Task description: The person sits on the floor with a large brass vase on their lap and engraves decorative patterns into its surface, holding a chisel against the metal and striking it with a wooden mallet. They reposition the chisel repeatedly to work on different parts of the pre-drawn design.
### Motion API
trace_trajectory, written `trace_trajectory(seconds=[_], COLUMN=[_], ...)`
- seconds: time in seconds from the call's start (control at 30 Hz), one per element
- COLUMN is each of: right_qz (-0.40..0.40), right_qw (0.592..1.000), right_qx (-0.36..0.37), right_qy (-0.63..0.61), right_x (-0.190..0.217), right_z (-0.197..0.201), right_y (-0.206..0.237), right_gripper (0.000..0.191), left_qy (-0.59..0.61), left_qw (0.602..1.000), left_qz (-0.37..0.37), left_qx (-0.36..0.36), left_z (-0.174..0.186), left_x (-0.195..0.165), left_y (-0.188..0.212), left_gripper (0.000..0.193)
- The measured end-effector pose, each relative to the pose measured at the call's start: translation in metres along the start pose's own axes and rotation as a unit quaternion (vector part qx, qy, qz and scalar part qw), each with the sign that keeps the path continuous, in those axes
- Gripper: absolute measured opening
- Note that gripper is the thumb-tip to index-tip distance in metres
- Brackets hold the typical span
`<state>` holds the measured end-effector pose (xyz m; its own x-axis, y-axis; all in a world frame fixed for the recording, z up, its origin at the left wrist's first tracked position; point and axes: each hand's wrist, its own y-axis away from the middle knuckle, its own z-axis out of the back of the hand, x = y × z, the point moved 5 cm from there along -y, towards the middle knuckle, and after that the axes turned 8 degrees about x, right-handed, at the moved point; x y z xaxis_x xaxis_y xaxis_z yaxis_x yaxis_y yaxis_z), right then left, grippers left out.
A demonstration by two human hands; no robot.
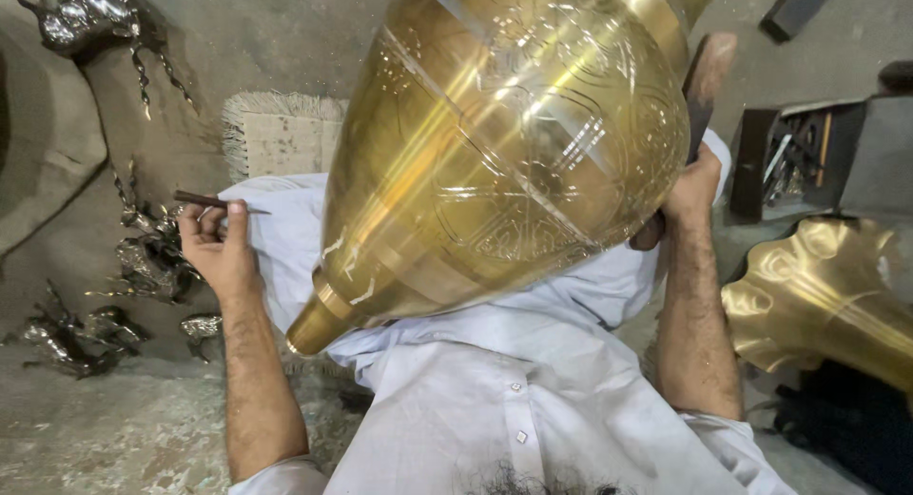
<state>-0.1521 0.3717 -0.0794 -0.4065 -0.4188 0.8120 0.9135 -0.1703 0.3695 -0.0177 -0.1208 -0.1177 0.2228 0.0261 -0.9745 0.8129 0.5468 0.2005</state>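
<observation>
Left hand pinching chisel; right hand gripping mallet, steadying brass vase; best keeping vase braced

The engraved brass vessel is running off the top edge, hiding its wide end. It is covering the fingers of the right hand and most of the mallet. The brass horn is running past the right edge.

A dusty grey concrete floor fills the left of the frame. A fringed woven mat lies at upper centre-left. A dark open box sits at the right, under soft light.
</observation>
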Motion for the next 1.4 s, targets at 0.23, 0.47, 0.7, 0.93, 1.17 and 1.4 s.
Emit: trace_trajectory(seconds=[0.23, 0.47, 0.7, 0.93, 1.17, 1.4], right_qz=[0.037, 0.017, 0.059, 0.039, 0.013, 0.047], right_qw=[0.999, 0.991, 0.991, 0.998, 0.999, 0.998], right_qx=[0.024, 0.054, 0.027, 0.000, -0.017, 0.002], right_qy=[0.033, -0.120, 0.115, 0.058, -0.043, -0.048], right_x=[-0.004, -0.021, -0.011, 0.003, 0.001, 0.008], right_z=[-0.008, -0.014, -0.011, -0.008, 0.002, 0.012], right_y=[-0.008, -0.020, -0.007, 0.016, 0.031, 0.032], right_gripper=[0.020, 0.016, 0.016, 0.028, 0.040, 0.039], left_qy=[-0.126, -0.147, -0.138, 0.336, 0.074, 0.042], left_qw=[0.989, 0.986, 0.989, 0.914, 0.996, 0.995], left_qz=[-0.065, -0.060, -0.057, 0.223, -0.015, -0.063], left_qx=[-0.044, -0.054, 0.015, 0.031, -0.050, 0.071], left_z=[-0.005, 0.002, -0.008, -0.034, -0.003, -0.013], left_x=[-0.007, 0.002, -0.012, -0.012, -0.039, -0.064], left_y=[-0.013, -0.019, -0.017, -0.007, -0.006, 0.011], left_gripper=[0.043, 0.040, 0.037, 0.035, 0.036, 0.033])
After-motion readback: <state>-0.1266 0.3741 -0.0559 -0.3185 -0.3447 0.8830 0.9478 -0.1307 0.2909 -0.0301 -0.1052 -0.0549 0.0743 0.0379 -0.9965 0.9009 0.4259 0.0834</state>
